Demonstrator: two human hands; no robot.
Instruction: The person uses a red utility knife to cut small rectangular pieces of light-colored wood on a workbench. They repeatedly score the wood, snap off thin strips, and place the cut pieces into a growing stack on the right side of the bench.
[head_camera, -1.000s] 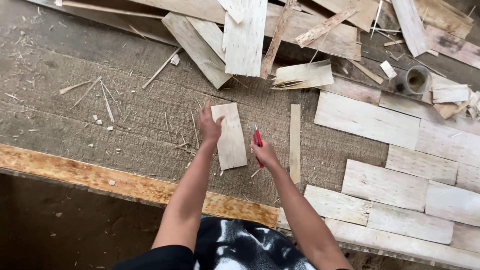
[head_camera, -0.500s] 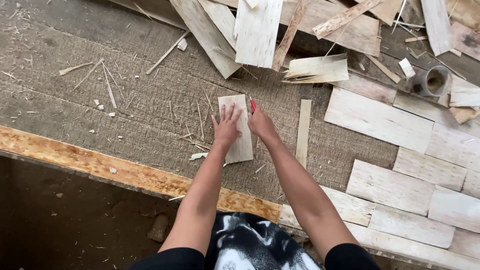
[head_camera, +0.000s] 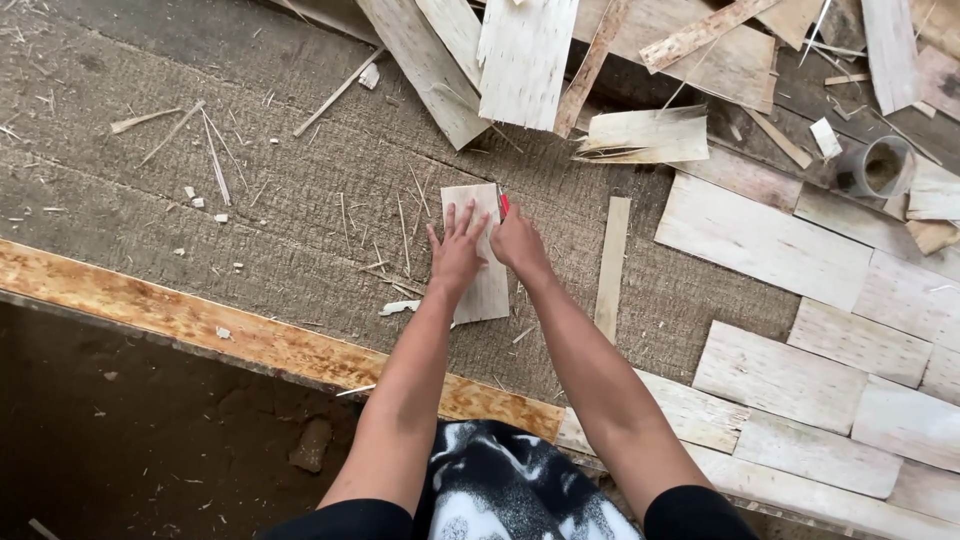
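A pale rectangular wood veneer piece lies on the rough brown work surface. My left hand presses flat on it with fingers spread. My right hand is closed around a red-handled cutter, whose tip sits at the piece's upper right edge. A narrow veneer strip lies just right of my right arm.
Larger veneer sheets lie tiled to the right and piled at the top. A tape roll sits at the far right. Thin splinters are scattered on the left. An orange-stained wooden beam edges the surface nearest me, with dark ground below.
My right hand with the cutter has moved up from the piece's lower right side to its top right corner. My left hand shifted down onto the piece's middle.
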